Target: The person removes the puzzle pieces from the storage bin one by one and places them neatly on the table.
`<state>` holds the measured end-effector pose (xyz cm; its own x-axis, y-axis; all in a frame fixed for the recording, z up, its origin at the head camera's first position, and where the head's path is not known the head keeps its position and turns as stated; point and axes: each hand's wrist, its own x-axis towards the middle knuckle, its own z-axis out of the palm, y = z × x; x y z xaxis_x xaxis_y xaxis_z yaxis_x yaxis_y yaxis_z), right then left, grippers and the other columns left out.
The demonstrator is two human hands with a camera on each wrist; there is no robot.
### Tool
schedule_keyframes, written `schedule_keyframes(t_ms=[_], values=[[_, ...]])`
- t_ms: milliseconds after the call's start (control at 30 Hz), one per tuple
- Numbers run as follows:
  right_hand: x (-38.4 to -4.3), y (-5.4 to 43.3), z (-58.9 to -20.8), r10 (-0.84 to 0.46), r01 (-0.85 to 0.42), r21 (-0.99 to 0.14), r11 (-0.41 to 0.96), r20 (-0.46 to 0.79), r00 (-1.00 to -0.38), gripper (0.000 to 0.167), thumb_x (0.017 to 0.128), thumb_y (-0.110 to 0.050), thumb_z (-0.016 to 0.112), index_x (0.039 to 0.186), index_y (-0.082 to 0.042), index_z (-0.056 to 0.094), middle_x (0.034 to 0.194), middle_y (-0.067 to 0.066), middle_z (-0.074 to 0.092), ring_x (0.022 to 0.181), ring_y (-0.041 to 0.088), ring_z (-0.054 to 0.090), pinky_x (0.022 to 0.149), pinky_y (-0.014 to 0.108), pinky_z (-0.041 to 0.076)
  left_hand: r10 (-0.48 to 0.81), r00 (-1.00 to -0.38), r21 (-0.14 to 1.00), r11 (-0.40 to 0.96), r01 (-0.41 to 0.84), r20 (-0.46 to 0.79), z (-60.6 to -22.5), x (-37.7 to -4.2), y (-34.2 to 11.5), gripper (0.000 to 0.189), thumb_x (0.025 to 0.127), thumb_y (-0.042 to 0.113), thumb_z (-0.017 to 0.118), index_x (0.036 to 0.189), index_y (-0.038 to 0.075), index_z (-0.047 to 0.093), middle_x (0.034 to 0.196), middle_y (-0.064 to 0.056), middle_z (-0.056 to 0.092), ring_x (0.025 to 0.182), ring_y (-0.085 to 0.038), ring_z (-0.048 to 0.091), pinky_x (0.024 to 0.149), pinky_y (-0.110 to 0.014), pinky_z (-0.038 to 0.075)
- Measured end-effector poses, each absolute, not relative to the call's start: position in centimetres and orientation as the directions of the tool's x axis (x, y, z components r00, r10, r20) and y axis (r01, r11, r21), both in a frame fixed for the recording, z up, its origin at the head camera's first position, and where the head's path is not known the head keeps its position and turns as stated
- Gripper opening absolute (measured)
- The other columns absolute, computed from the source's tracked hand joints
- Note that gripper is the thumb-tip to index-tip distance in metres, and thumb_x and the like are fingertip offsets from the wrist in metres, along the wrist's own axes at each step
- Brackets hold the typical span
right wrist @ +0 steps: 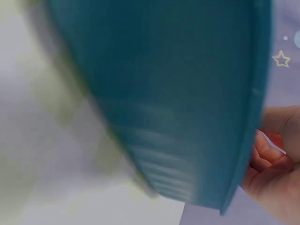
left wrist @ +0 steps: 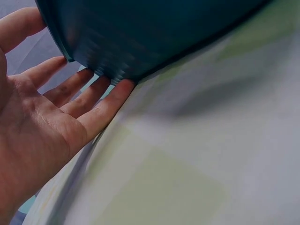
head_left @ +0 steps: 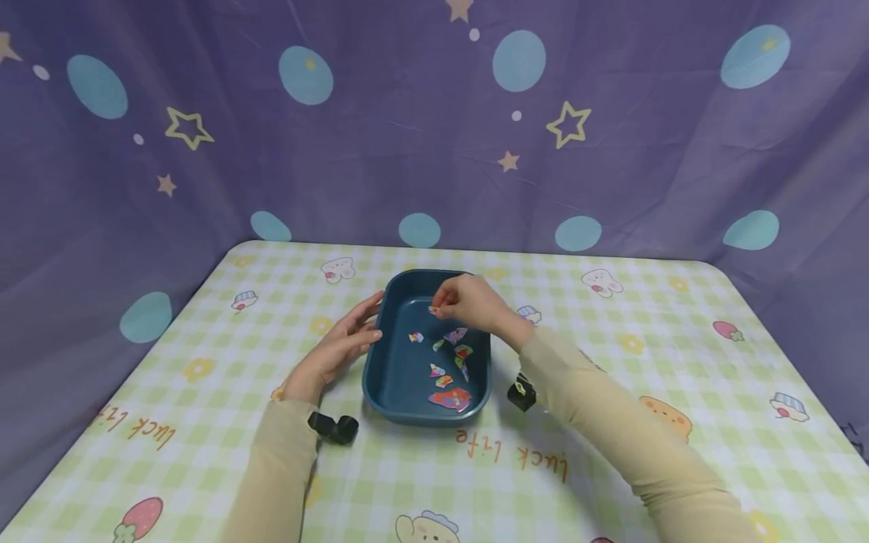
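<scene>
A dark teal plastic bin [head_left: 400,407] stands on the table, with several small, flat, colourful sticker-like pieces lying on its floor. The largest is a red and purple piece [head_left: 450,399] at the near end. My left hand [head_left: 339,347] rests against the bin's left side; in the left wrist view its spread fingers [left wrist: 110,101] touch the outer wall. Above the far right part of the bin, my right hand [head_left: 471,303] pinches a small light piece [head_left: 433,310] between thumb and fingertips. The right wrist view has that piece hidden behind the bin wall [right wrist: 187,93].
A green and white checked cloth [head_left: 204,437] with cartoon prints covers the table. Black wrist mounts sit below both hands, the left one [head_left: 334,428] near the bin's front corner. A purple curtain [head_left: 434,136] hangs behind the table.
</scene>
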<state>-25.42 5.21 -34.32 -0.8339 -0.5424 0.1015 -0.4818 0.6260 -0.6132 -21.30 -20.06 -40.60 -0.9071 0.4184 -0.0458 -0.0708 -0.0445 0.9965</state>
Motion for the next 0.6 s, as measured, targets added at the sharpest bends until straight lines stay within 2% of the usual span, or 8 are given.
schedule_keyframes(t_ms=[233,467,600], values=[[-25.5,7.0,-33.6,-0.538,-0.503,-0.609,0.613,0.144,-0.83,0.008,0.08,-0.015,0.07,0.085,-0.01,0.07,0.078,0.0,0.069,0.07,0.009,0.062,0.064,0.024,0.048,0.414,-0.909,0.996,-0.042,-0.073,-0.05,-40.4,-21.4,-20.1,0.068,0.09,0.007,0.052,0.146,0.025,0.019,0.148,-0.008,0.019,0.132,-0.028,0.026,0.089,-0.026,0.042],[-25.5,9.3,-33.7,-0.475,-0.449,-0.628,0.635,0.14,-0.869,0.008,0.08,-0.016,0.069,0.086,-0.01,0.07,0.084,0.001,0.069,0.077,0.015,0.064,0.071,0.029,0.05,0.416,-0.907,0.996,-0.044,-0.082,-0.056,-40.5,-21.5,-20.0,0.068,0.09,0.006,0.052,0.146,0.024,0.019,0.148,-0.008,0.019,0.131,-0.027,0.027,0.089,-0.026,0.043],[-25.5,10.7,-33.9,-0.446,-0.424,-0.632,0.649,0.136,-0.885,0.008,0.08,-0.018,0.069,0.085,-0.012,0.07,0.084,0.001,0.068,0.075,0.017,0.062,0.07,0.03,0.05,0.414,-0.909,0.996,-0.038,-0.081,-0.058,-40.6,-21.4,-19.9,0.068,0.09,0.006,0.051,0.146,0.025,0.019,0.148,-0.008,0.02,0.132,-0.028,0.025,0.09,-0.027,0.042]])
